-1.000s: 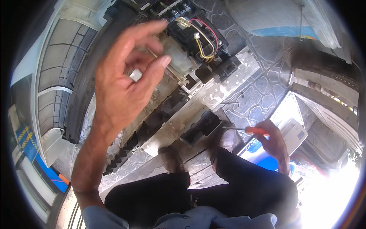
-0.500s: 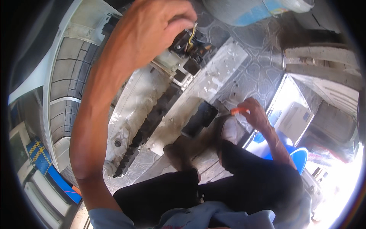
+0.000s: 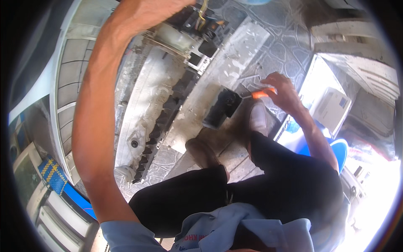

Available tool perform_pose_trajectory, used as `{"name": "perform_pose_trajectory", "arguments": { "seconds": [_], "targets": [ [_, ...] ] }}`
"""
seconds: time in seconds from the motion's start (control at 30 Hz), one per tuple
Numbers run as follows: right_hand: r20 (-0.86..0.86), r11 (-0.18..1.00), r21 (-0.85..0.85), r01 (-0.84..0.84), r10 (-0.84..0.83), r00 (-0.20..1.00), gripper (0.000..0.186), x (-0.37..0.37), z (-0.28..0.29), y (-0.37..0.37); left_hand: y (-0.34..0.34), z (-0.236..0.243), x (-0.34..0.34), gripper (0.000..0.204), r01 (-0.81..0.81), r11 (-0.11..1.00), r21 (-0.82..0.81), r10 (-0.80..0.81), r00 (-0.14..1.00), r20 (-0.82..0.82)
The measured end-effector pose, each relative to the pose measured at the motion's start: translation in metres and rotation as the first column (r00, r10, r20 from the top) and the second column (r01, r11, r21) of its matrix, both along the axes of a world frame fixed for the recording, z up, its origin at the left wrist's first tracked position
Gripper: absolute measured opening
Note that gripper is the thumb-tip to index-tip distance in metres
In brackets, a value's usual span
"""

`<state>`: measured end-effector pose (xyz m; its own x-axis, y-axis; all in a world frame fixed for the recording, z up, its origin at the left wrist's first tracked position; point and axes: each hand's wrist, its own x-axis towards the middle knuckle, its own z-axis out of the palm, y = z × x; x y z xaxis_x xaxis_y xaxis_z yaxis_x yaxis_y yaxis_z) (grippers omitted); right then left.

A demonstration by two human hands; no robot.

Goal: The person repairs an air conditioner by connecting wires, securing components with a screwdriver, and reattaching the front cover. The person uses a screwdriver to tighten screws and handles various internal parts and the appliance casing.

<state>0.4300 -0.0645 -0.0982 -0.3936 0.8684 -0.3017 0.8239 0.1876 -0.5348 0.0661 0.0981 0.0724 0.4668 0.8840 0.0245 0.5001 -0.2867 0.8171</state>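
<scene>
At the upper edge my left hand point(image 3: 161, 10) reaches over a long off-white plastic appliance housing point(image 3: 145, 105). Its fingertips are cut off by the frame, beside a yellow wire point(image 3: 203, 11) that rises from dark electrical parts point(image 3: 191, 23) at the housing's far end; the wire still runs up to them. My right hand point(image 3: 283, 94), closed, holds a screwdriver by its orange handle point(image 3: 262, 93). The thin shaft points left, close to a small black box point(image 3: 222, 108) lying on a long dirty pale panel point(image 3: 201, 98) beside the housing.
My shoes point(image 3: 203, 153) rest near the panel's lower end. A white frame with mesh panels point(image 3: 71, 80) stands on the left. To the right are a white open box point(image 3: 315, 80), a blue bucket point(image 3: 339, 151) and a stack of pale panels point(image 3: 357, 63). Patterned tiles point(image 3: 289, 59) cover the floor.
The whole scene has shifted upward in view, taking my left fingertips out at the upper edge. My right hand has turned slightly, showing more of the orange handle.
</scene>
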Motion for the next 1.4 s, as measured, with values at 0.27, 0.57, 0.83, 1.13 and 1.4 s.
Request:
{"name": "perform_pose_trajectory", "arguments": {
  "seconds": [0.27, 0.57, 0.83, 1.13, 1.4],
  "targets": [
    [-0.716, 0.978, -0.207, 0.018, -0.164, 0.678, 0.074, -0.15, 0.144, 0.165, 0.022, 0.019, 0.0, 0.012, -0.115, 0.993, -0.003, 0.115, 0.993, 0.023],
    [-0.795, 0.973, -0.224, -0.049, -0.153, 0.586, 0.045, -0.15, 0.093, 0.19, 0.028, -0.012, -0.005, 0.01, -0.167, 0.968, -0.188, 0.207, 0.953, 0.22],
    [-0.703, 0.978, -0.175, 0.114, -0.206, 0.681, 0.025, -0.14, 0.077, 0.203, 0.023, -0.023, -0.036, 0.027, -0.16, 0.96, 0.229, 0.22, 0.938, -0.269],
    [-0.695, 0.975, -0.217, 0.042, -0.185, 0.695, 0.023, -0.143, 0.065, 0.222, 0.035, -0.054, -0.036, 0.017, 0.075, 0.914, 0.398, 0.122, 0.885, -0.449],
    [-0.619, 0.998, -0.053, -0.035, -0.005, 0.785, 0.02, -0.161, 0.072, 0.236, 0.021, -0.057, -0.041, 0.028, -0.09, 0.917, 0.388, 0.208, 0.938, -0.276]
  ]
}}
